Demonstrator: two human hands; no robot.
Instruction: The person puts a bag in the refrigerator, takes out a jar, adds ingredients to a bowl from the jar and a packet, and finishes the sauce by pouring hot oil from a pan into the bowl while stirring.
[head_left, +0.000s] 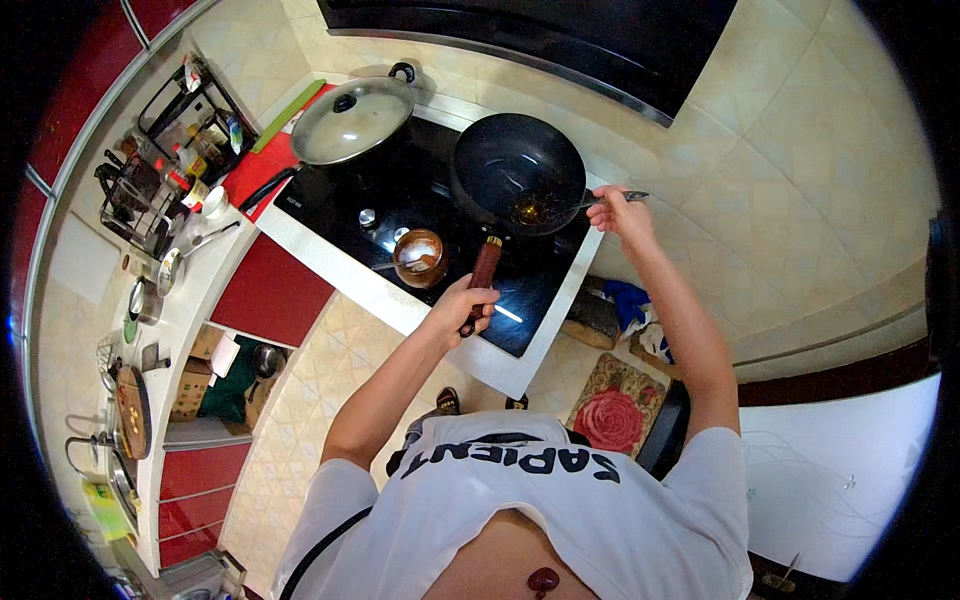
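Note:
My left hand (463, 309) grips the reddish-brown handle of a black wok (495, 161) on the right side of the glass cooktop (352, 202). A small pool of golden oil (529, 211) lies low in the wok. My right hand (621, 214), beyond the wok's right rim, holds the handle of a metal utensil (636, 196); its far end reaches into the wok and is hard to make out. Left of the wok handle, a small brown bowl (420, 271) holds white and reddish-brown contents, with a spoon (390, 265) resting in it.
A pan with a glass lid (352, 120) stands at the cooktop's back left. Bottles (189, 161), a white cup (214, 202) and a knife rack (131, 199) line the left counter. A round wooden board (133, 411) is farther along it. The range hood (525, 30) hangs behind the cooktop.

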